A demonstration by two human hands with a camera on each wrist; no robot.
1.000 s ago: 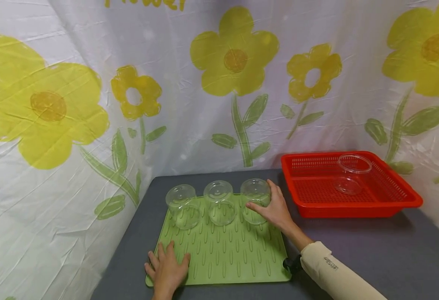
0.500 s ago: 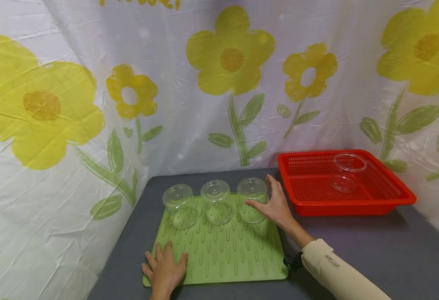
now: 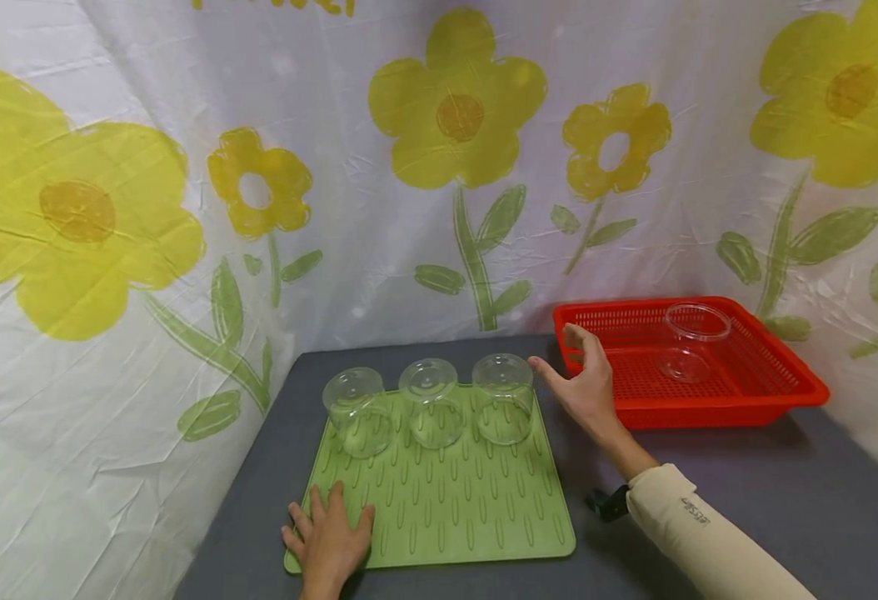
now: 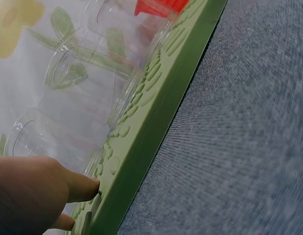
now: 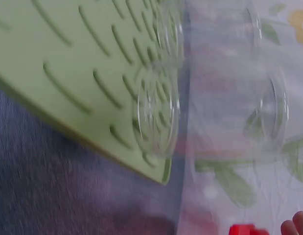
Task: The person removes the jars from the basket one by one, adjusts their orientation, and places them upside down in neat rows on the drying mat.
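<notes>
Three clear plastic cups stand upside down in a row along the far side of a green ridged mat: a left cup, a middle cup and a right cup. My left hand lies with fingers spread on the mat's near left corner; its fingertips press the mat in the left wrist view. To the right of the right cup, my right hand is raised with fingers apart and nothing in them. Its thumb tip is close beside that cup. In the right wrist view only a few fingertips show.
A red plastic basket stands at the right on the grey table cover. Inside it is another clear cup, rim upward. A white curtain printed with yellow flowers hangs behind the table.
My right hand has let go of the right cup and moved right, toward the basket. The cup stays on the mat. My left hand has not moved on the mat.
</notes>
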